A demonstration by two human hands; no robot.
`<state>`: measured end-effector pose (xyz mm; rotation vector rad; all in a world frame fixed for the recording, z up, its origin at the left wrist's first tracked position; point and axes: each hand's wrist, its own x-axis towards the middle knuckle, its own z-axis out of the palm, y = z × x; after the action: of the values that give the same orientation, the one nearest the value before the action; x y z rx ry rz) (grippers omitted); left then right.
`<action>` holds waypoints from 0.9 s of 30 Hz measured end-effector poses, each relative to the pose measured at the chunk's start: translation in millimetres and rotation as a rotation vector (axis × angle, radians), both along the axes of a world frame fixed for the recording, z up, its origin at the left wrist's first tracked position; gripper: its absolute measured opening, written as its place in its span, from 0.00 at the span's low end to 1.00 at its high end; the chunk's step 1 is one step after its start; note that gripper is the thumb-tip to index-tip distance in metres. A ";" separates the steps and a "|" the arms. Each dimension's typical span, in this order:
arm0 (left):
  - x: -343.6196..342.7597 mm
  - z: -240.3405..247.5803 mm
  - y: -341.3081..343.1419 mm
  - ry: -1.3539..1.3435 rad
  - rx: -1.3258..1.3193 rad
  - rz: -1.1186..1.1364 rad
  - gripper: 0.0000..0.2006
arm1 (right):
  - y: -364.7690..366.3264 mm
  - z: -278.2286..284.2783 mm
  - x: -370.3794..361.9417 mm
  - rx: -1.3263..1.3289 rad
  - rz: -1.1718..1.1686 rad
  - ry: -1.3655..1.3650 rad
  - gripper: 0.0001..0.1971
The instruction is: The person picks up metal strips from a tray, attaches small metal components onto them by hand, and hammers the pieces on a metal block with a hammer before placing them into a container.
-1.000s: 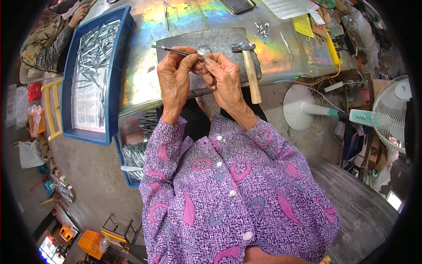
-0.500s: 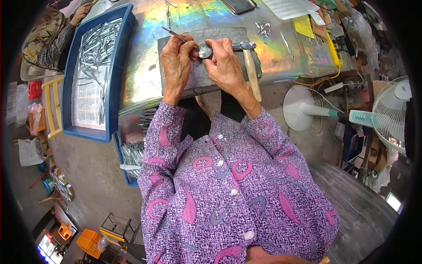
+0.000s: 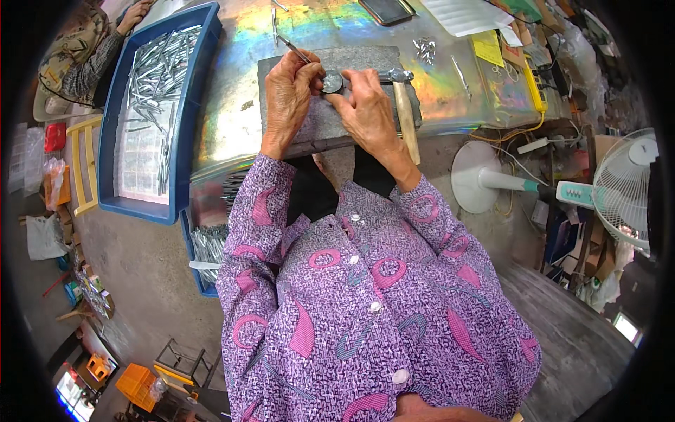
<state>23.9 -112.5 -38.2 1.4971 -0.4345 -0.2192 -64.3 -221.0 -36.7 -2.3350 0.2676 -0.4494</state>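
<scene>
My left hand (image 3: 292, 91) pinches a slim metal piece (image 3: 292, 48), whose dark end sticks out up and to the left past my fingers. Just right of those fingertips is a small round metal disc (image 3: 332, 82), held at its right edge between the thumb and fingers of my right hand (image 3: 369, 109). The left fingertips meet the disc or nearly so; I cannot tell which. Both hands are over a dark grey slab (image 3: 380, 56) on the table. A hammer (image 3: 406, 123) with a wooden handle lies beside my right hand, its steel head on the slab.
A blue tray (image 3: 184, 112) of slim metal pieces stands on the left, another blue bin (image 3: 209, 287) below it. Small metal bits (image 3: 424, 50), a phone (image 3: 388, 10) and a yellow power strip (image 3: 534, 88) lie on the table. A fan (image 3: 622, 186) stands right; another person's arm (image 3: 91, 67) shows far left.
The slim piece in my left hand now tilts more steeply. My right-hand fingers have shifted slightly around the disc's edge. The whole view has moved a little.
</scene>
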 end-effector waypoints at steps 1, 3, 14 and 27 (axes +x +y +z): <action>0.2 0.0 -0.5 0.003 -0.022 0.010 0.02 | -0.9 4.1 -5.5 0.010 -0.010 -0.036 0.19; 0.7 0.7 -0.4 -0.001 -0.003 0.006 0.02 | -6.7 11.8 -17.5 0.021 -0.019 -0.074 0.17; 2.0 2.2 1.8 -0.028 0.043 -0.032 0.02 | -56.9 7.5 -90.4 -0.161 -0.212 0.093 0.13; 4.7 11.1 1.9 -0.450 0.322 -0.143 0.05 | -69.5 14.1 -89.7 1.130 -0.045 0.226 0.14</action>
<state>28.6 -110.6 -27.2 1.8373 -0.9012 -0.0623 -154.1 -290.5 -22.6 -1.2598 0.5170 -0.0040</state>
